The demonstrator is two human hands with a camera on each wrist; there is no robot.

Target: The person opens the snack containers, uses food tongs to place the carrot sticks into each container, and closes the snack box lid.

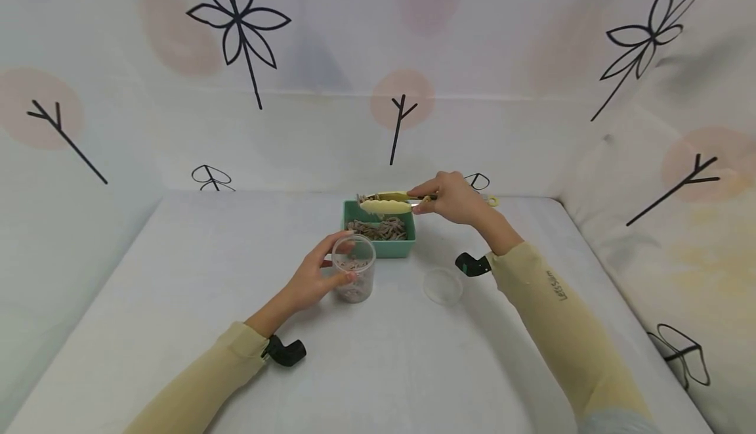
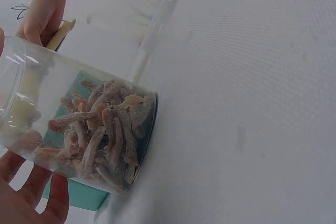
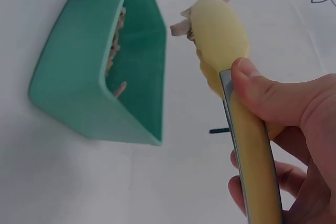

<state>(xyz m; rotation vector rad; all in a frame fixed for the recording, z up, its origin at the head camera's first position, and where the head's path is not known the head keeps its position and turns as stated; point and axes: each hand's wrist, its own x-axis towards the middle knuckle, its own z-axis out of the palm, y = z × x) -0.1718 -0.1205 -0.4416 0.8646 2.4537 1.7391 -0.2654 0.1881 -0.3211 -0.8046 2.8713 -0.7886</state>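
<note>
My left hand (image 1: 310, 282) grips a clear plastic jar (image 1: 361, 287) around its side; the jar stands upright on the table. Brownish, powdery dried strips (image 2: 107, 129) fill its lower part. Above a green box (image 1: 394, 249), my right hand (image 1: 453, 199) holds tongs (image 1: 386, 207) with pale yellow heads and yellow handles. Between the tong heads, a few strips (image 3: 182, 28) stick out at the tip. More of the same strips (image 1: 386, 229) lie inside the box, just behind the jar.
A round clear lid (image 1: 443, 286) lies flat on the white-covered table (image 1: 378, 368), right of the jar. Behind the table hangs a pale cloth backdrop (image 1: 331, 138) with printed flowers and twigs. Each wrist carries a black camera (image 1: 286, 352).
</note>
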